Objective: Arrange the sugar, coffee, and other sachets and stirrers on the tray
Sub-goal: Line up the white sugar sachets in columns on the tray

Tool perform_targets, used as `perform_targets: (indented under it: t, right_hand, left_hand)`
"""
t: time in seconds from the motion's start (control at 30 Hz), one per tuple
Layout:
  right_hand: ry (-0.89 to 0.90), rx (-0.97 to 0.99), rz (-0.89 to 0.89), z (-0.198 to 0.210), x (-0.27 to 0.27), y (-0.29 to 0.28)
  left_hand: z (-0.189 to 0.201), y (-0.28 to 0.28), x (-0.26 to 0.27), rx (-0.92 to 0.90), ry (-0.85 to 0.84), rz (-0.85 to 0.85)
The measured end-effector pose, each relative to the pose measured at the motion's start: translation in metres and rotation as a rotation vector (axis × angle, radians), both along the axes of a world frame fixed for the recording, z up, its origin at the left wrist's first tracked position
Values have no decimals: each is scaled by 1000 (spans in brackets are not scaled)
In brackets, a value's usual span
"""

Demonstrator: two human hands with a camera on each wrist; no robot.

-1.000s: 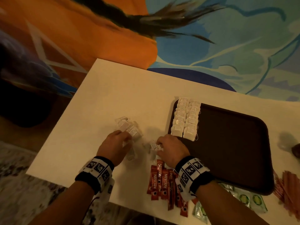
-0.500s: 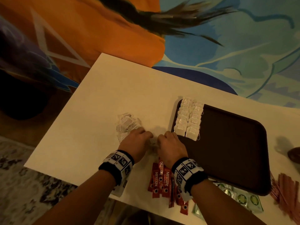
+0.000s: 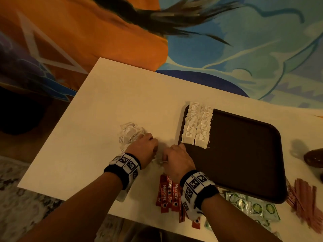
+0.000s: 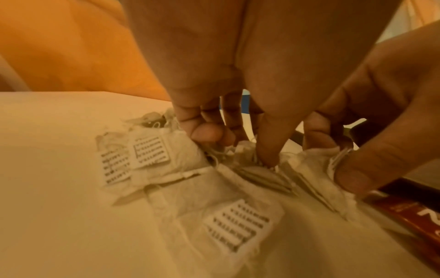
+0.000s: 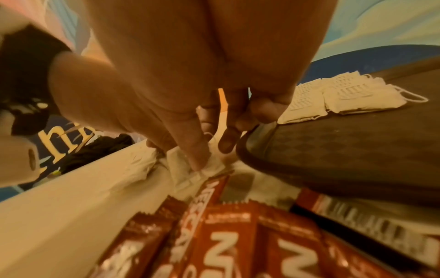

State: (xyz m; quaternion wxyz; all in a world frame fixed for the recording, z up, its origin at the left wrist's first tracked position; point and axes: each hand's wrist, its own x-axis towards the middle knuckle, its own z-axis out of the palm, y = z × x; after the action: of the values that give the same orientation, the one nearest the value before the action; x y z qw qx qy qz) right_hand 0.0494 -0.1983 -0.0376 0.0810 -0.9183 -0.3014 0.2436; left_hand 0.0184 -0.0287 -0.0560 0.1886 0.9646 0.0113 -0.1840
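Note:
A dark brown tray lies on the white table, with two neat rows of tea bags along its left edge. More loose tea bags are heaped on the table to the left. My left hand and right hand meet between the heap and the tray's near left corner. In the left wrist view my left hand has curled fingers and thumb pinching a tea bag. In the right wrist view my right hand pinches the same crumpled tea bag beside the tray.
Red Nescafe sticks lie just in front of my right wrist. Green sachets sit below the tray's front edge. A bundle of reddish sticks lies at the far right. A dark rounded object stands at the right edge.
My left hand has moved right, away from the loose heap, and now meets my right hand over a tea bag. The right hand has stayed by the tray corner.

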Motion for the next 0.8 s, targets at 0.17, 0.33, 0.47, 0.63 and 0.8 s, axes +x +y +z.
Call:
perform_targets:
  t: [0.17, 0.33, 0.47, 0.63, 0.8]
  right_hand:
    - [138, 262, -166, 11, 7, -6]
    - [186, 436, -302, 26, 19, -21]
    - [185, 489, -411, 34, 31, -39]
    - [57, 461, -350, 42, 44, -65]
    - [74, 488, -437, 45, 54, -97]
  left_hand:
    - [16, 4, -1, -137, 8, 89]
    - [37, 0, 2, -270, -62, 186]
    - [51, -14, 11, -301, -127, 209]
    - [67, -45, 29, -339, -166, 170]
    - [66, -75, 43, -381, -126, 189]
